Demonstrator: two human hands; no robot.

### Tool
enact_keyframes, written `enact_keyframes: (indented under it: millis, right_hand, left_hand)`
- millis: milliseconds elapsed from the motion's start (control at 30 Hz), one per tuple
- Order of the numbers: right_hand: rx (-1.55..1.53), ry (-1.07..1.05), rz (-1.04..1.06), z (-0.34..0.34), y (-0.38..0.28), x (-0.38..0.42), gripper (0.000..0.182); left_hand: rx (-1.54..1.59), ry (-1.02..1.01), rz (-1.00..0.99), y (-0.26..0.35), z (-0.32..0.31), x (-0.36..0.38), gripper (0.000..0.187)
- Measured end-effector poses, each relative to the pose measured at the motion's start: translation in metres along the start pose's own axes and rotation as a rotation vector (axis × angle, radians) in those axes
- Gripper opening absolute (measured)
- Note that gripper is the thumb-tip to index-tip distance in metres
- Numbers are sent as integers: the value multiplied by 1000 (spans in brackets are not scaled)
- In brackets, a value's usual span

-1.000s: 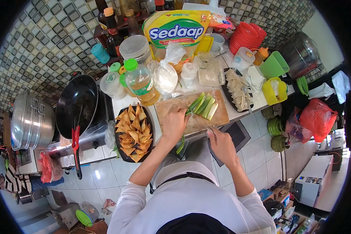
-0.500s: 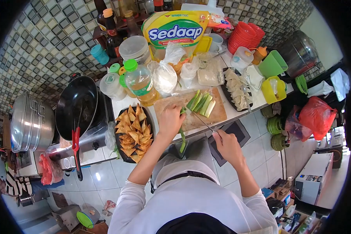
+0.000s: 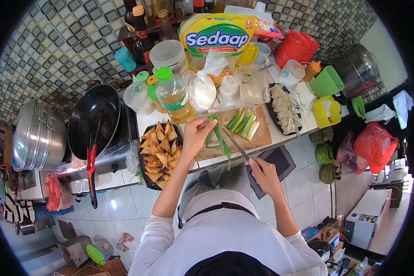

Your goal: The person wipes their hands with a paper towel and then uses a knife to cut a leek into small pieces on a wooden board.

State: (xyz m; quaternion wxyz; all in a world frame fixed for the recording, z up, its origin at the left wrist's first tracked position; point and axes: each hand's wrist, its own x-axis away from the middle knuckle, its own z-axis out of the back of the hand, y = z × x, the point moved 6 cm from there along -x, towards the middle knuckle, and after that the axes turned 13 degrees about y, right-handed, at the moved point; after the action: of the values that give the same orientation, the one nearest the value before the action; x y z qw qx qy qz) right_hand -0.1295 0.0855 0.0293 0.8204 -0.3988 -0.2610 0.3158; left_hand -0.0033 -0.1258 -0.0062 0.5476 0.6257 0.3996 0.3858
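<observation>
My left hand (image 3: 198,134) pinches the upper end of some green leek leaves (image 3: 221,139), which hang in a loop over the near part of the wooden cutting board (image 3: 210,153). In my right hand (image 3: 265,175) is the handle of a knife (image 3: 238,147), its blade pointing away from me and close beside the leaves. Several cut leek pieces (image 3: 244,123), green to pale, lie side by side at the back of the board. Left of the board, near my left forearm, is a black plate (image 3: 147,176) heaped with fried triangular pastries (image 3: 163,149).
A black plate of pale dumplings (image 3: 283,108) stands right of the board. Behind it are an oil bottle (image 3: 172,99), a knotted bag of white powder (image 3: 202,92) and a Sedaap pouch (image 3: 216,39). A wok (image 3: 94,119) with red-handled tongs (image 3: 91,165) sits on the stove at left.
My left hand has lifted the leek leaves, which now loop and spread above the board's near edge. The knife has moved slightly toward me, away from the cut pieces. The view has shifted a little.
</observation>
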Motion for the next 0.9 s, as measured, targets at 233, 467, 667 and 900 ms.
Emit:
enact_keyframes:
  millis: [233, 467, 667, 900]
  right_hand:
    - [-32, 100, -19, 9, 14, -2, 31]
    - [-82, 292, -95, 42, 27, -2, 36]
    - [-133, 334, -94, 47, 38, 2, 35]
    - [-133, 330, -131, 49, 43, 1, 34]
  left_hand:
    - [-183, -52, -90, 26, -30, -12, 22]
    - [-605, -266, -547, 24, -102, -27, 26]
    - [-638, -219, -563, 28, -110, -24, 31]
    - [-625, -47, -549, 31, -64, -10, 36]
